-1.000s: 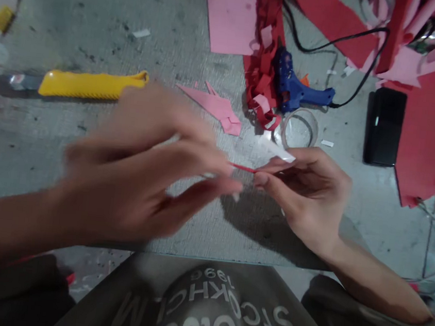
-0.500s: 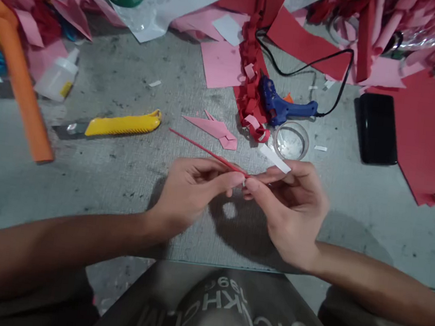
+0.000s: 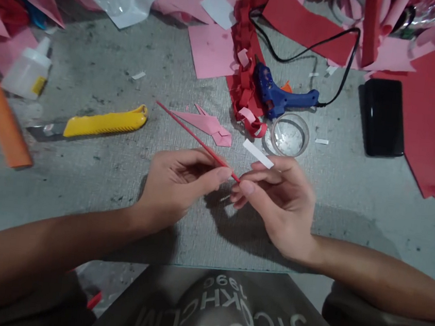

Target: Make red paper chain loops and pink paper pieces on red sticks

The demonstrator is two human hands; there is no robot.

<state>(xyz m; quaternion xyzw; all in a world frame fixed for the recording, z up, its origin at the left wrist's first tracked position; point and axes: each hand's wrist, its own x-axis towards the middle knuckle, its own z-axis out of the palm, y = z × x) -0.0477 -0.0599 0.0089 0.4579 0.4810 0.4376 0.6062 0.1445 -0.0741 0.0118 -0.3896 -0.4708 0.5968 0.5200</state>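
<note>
A thin red stick [image 3: 191, 134], perhaps tightly rolled paper, slants between both hands over the table. My left hand [image 3: 184, 183] pinches it between thumb and fingers near its lower end. At that lower tip, my right hand [image 3: 281, 206] holds it between thumb and fingertip. A small white strip [image 3: 258, 154] sticks out from between other fingers of my right hand. Just beyond the stick lies a folded pink paper piece [image 3: 208, 124]. A clear tape roll [image 3: 306, 141] rests flat beyond my right hand.
A yellow box cutter [image 3: 105, 122] lies to the left, blade out, near an orange paper tube [image 3: 3, 109] and a glue bottle [image 3: 27, 73]. Beyond my hands are a blue glue gun [image 3: 282, 94] with its cord and a red paper chain [image 3: 245, 83]. At right sits a black case [image 3: 384, 118].
My hands have drawn slightly apart along the stick, showing more of it near its lower tip. The camera view has shifted a little, moving the table items in frame.
</note>
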